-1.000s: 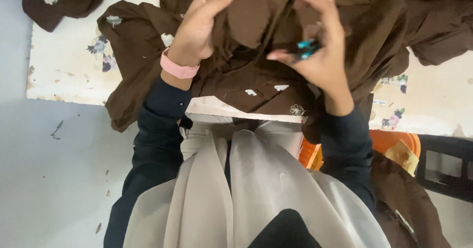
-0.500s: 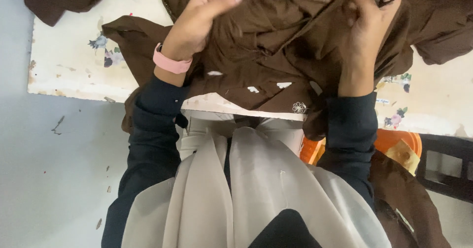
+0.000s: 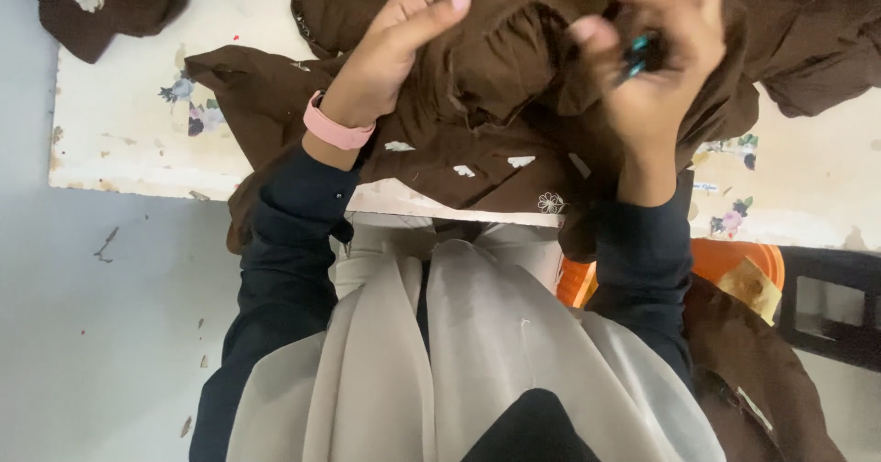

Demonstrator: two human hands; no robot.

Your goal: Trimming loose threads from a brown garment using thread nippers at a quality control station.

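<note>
**Counts of items on and beside the white table**

On the white table (image 3: 138,141): two hands, left hand (image 3: 390,54) and right hand (image 3: 656,67); one pink wristband (image 3: 338,130); one teal tool (image 3: 636,55); two separate brown cloth heaps (image 3: 514,113), (image 3: 101,3). Below the table's edge: one orange stool (image 3: 734,265).

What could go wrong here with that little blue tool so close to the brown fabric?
The right hand holds a small teal-handled tool against bunched brown fabric; its tip is hidden, so it might nick the cloth or a finger. The left hand presses the folds close by and could be caught. Fabric hanging over the table edge might drag the piece off.
</note>
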